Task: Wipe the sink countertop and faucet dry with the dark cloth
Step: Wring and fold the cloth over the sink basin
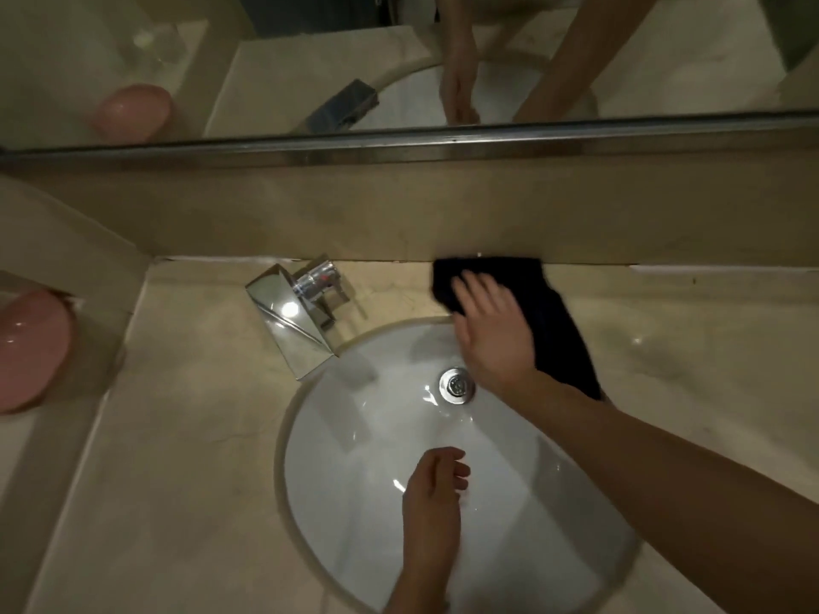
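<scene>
While the left hand (436,485) hovers, the right hand (492,336) presses the dark cloth (549,316) flat

Right hand (492,334) flat (left hand (436,485) loosely curled)

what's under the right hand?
The dark cloth, pressed flat by the right hand on the countertop beside the backsplash. The countertop beneath the cloth is hidden.

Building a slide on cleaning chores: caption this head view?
Right hand presses a dark cloth on the countertop behind the sink; left hand hovers over it.
</scene>
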A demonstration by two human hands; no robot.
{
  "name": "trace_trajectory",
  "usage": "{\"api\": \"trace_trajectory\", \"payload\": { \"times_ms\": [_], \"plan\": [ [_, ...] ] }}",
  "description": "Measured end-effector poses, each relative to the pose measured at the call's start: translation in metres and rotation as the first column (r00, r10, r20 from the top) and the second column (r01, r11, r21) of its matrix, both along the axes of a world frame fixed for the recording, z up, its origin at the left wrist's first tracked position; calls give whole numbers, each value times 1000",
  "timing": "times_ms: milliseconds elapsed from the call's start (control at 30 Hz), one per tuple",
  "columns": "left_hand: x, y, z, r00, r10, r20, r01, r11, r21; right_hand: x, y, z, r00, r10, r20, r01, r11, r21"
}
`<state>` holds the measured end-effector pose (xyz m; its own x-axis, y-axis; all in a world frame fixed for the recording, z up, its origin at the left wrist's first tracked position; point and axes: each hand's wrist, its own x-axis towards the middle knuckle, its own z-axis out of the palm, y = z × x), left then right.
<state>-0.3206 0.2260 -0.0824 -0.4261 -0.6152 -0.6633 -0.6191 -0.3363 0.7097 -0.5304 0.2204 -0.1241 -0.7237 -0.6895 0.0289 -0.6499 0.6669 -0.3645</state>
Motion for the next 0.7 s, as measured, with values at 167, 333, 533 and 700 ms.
{"api": "trace_trajectory", "payload": {
  "times_ms": [167, 333, 533, 700],
  "plan": [
    [36, -37, 3, 999, 17, 30, -15, 998, -54, 34, -100, 2, 992, 124, 33, -123, 992, -30],
    [65, -68, 0, 996, 80, 46, -76, 993, -87, 76, -135, 9, 969, 232, 89, -235, 972, 17],
    [62, -94, 3, 983, 180, 21, -173, 967, -186, 103, -106, 33, 984, 175, 39, -166, 972, -164],
    [41, -107, 13, 995, -100, -20, 89, 946, -312, 120, -58, 88, 927, 149, 345, -140, 989, -51]
  ]
}}
